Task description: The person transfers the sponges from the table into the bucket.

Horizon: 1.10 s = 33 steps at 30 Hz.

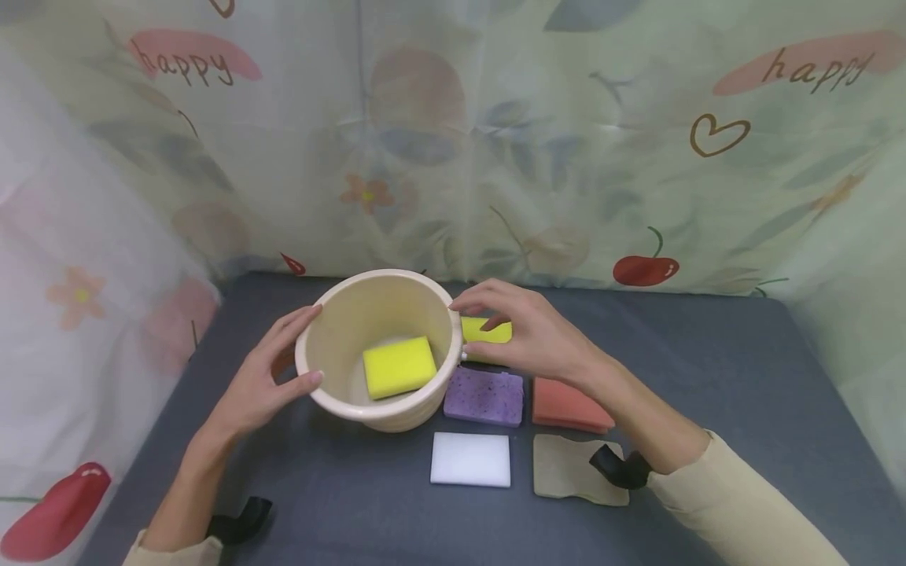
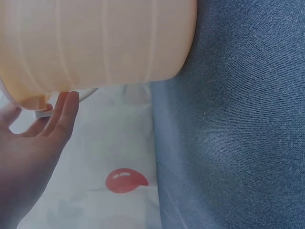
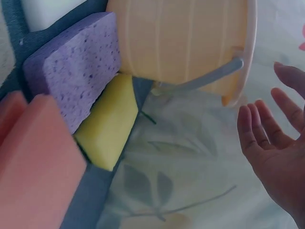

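Observation:
A cream bucket (image 1: pixel 389 413) stands on the dark cloth with a yellow sponge (image 1: pixel 399 368) lying inside it. My left hand (image 1: pixel 263 379) is at its left rim, thumb and fingers spread apart. In the left wrist view, fairly straight fingers (image 2: pixel 66 114) touch the bucket near the handle joint. On the other side, my right hand (image 1: pixel 527 330) has its fingertips close to the right rim, fingers loosely bent and thumb apart. Nothing lies in its palm in the right wrist view, where the bucket's pale handle (image 3: pixel 205 78) hangs along the wall.
Right of the bucket lie another yellow sponge (image 1: pixel 488 328), a purple sponge (image 1: pixel 484 397) and a coral-red sponge (image 1: pixel 569 406). Nearer are a white sponge (image 1: pixel 470 460) and a wavy-edged grey-beige piece (image 1: pixel 573 472). A printed curtain (image 1: pixel 538 181) encloses the table's back and sides.

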{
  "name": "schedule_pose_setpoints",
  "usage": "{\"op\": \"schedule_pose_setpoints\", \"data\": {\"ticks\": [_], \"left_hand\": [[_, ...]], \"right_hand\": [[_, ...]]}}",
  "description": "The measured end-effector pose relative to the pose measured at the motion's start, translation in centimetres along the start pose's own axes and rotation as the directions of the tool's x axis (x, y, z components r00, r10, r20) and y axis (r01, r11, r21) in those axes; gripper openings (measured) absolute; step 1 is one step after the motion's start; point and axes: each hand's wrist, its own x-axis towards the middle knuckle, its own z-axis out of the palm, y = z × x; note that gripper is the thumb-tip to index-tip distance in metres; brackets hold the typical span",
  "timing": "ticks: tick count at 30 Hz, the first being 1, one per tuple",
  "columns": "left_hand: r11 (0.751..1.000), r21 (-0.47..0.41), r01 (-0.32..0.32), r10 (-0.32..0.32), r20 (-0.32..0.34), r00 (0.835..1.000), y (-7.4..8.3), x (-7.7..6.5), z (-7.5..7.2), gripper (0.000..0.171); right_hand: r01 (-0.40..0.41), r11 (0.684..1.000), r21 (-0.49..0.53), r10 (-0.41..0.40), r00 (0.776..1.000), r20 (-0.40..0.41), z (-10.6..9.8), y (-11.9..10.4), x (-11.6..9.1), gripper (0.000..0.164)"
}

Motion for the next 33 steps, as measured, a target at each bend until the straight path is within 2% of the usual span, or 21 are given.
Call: {"op": "schedule_pose_setpoints", "data": {"ticks": [8, 22, 33], "left_hand": [[1.0, -0.001, 0.01, -0.01, -0.016, 1.0, 0.1, 0.0, 0.1, 0.085], [1.0, -0.004, 0.029, -0.029, -0.032, 0.999, 0.0, -0.3, 0.3, 0.086], [0.999, -0.025, 0.026, -0.027, -0.031, 0.999, -0.2, -0.2, 0.2, 0.086]], "right_hand": [[-0.007, 1.0, 0.03, 0.006, 1.0, 0.005, -0.9, 0.9, -1.9, 0.059], [-0.076, 0.997, 0.013, 0.076, 0.997, -0.015, -1.8, 3.1, -5.2, 0.073], [-0.098, 0.995, -0.01, 0.098, 0.995, -0.026, -2.2, 5.4, -8.1, 0.07]]}}
